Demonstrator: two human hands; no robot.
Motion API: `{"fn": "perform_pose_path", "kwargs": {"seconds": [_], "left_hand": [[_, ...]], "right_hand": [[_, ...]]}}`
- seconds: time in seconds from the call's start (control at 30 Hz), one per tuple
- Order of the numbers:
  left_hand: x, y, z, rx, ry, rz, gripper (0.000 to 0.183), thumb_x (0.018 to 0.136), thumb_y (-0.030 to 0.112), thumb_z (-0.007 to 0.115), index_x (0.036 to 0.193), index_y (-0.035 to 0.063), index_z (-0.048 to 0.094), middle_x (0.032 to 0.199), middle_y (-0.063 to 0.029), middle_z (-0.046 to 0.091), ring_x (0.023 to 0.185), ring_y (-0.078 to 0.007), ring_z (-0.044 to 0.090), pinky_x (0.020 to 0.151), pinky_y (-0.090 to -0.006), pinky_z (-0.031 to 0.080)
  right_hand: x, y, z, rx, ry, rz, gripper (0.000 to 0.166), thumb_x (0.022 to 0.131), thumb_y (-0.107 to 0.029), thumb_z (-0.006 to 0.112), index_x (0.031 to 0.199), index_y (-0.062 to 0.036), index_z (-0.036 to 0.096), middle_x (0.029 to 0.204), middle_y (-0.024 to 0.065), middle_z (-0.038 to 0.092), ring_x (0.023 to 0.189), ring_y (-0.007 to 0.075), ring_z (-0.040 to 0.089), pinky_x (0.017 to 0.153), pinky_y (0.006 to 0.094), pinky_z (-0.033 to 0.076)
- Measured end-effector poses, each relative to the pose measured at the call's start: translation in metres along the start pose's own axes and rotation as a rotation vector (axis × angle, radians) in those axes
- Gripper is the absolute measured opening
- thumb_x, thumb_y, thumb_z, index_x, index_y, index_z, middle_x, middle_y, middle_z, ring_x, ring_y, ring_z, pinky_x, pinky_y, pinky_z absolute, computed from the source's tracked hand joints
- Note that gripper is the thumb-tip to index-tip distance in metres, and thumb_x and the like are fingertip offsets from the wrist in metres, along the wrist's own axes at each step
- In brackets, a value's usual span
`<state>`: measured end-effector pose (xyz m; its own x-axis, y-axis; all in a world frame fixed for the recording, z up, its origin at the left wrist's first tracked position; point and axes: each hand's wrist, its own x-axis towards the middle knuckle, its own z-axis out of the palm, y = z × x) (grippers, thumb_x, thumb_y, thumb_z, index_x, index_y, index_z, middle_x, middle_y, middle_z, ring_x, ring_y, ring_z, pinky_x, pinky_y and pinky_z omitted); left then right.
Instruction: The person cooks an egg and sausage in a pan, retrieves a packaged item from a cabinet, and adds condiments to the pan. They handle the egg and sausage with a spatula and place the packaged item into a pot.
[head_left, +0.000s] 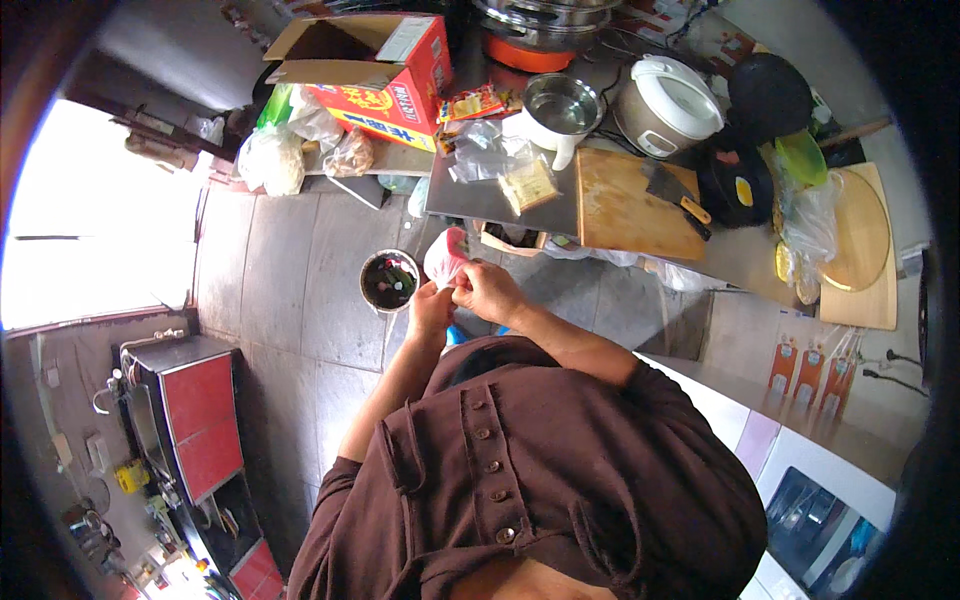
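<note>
Both hands meet in front of my body, above the tiled floor. My left hand (430, 309) pinches the gathered neck of a small pink and white plastic bag (445, 257). Against it, my right hand (487, 290) has its fingers closed on the same gathered neck, just below the bag's full part. What the bag holds cannot be told. Left of the bag, a round waste bin (389, 280) with scraps inside stands on the floor. Beyond the hands, a packet of dried noodles (529, 184) lies at the edge of the dark counter (480, 201).
On the counter are a red carton (412, 94), a white-handled electric pot (561, 112), a rice cooker (666, 109), a wooden cutting board (622, 214) with a cleaver (667, 185), and a black pan (724, 196). A red-fronted cabinet (202, 420) stands at the left.
</note>
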<state>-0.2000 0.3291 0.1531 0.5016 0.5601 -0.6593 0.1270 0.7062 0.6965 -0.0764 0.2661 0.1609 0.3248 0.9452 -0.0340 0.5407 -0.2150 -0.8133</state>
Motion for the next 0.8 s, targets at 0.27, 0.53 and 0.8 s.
{"fn": "perform_pose_path", "kwargs": {"seconds": [0.27, 0.53, 0.8], "left_hand": [[-0.021, 0.017, 0.009, -0.346, -0.186, -0.159, 0.011, 0.087, 0.020, 0.056, 0.087, 0.0099, 0.053, 0.067, 0.0045, 0.045, 0.055, -0.0054, 0.040, 0.043, -0.0182, 0.028], [-0.005, 0.011, 0.022, -0.285, -0.165, -0.045, 0.025, 0.092, 0.032, 0.046, 0.085, 0.0088, 0.053, 0.070, -0.0002, 0.053, 0.058, -0.0095, 0.048, 0.048, -0.0217, 0.035], [0.003, -0.008, 0.048, 0.033, -0.067, 0.107, 0.035, 0.094, 0.034, 0.041, 0.076, 0.0066, 0.053, 0.061, -0.0016, 0.052, 0.050, -0.0109, 0.047, 0.046, -0.0245, 0.037]], "right_hand": [[0.001, 0.022, -0.013, 0.225, -0.013, 0.047, 0.029, 0.075, -0.025, 0.068, 0.076, 0.0003, 0.054, 0.070, 0.0134, 0.059, 0.062, 0.0231, 0.058, 0.058, 0.0345, 0.046], [-0.013, -0.009, -0.048, 0.115, 0.165, -0.271, 0.024, 0.073, -0.012, 0.067, 0.089, -0.0042, 0.049, 0.084, 0.0102, 0.054, 0.074, 0.0234, 0.056, 0.063, 0.0322, 0.046], [-0.022, -0.002, -0.055, -0.317, 0.188, -0.385, 0.012, 0.081, -0.014, 0.055, 0.082, -0.0020, 0.051, 0.083, 0.0129, 0.054, 0.079, 0.0295, 0.057, 0.066, 0.0375, 0.048]]}}
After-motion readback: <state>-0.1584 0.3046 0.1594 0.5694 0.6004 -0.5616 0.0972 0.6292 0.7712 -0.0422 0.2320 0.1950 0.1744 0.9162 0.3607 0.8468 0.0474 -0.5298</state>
